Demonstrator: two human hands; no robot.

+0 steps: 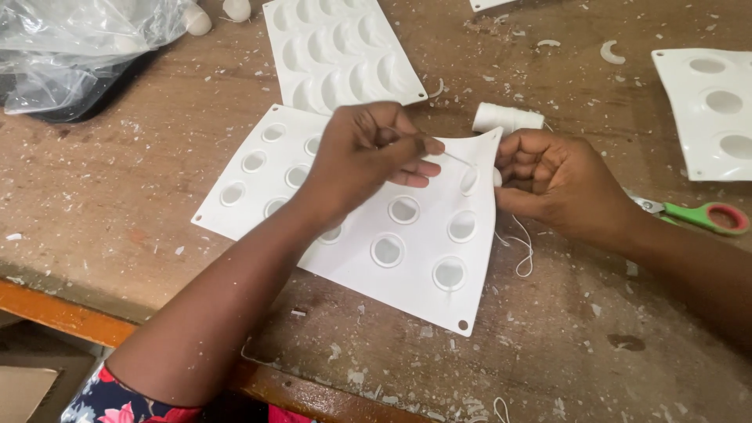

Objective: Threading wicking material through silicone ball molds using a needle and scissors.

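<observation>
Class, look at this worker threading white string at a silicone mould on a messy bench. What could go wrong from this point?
1. The left hand pinches a thin white string stretched to the right hand; it might slip or fray.
2. The mould has its corner lifted by the right hand, so it could buckle or slide.
3. Wax-like crumbs litter the table and may get into the round cavities.
</observation>
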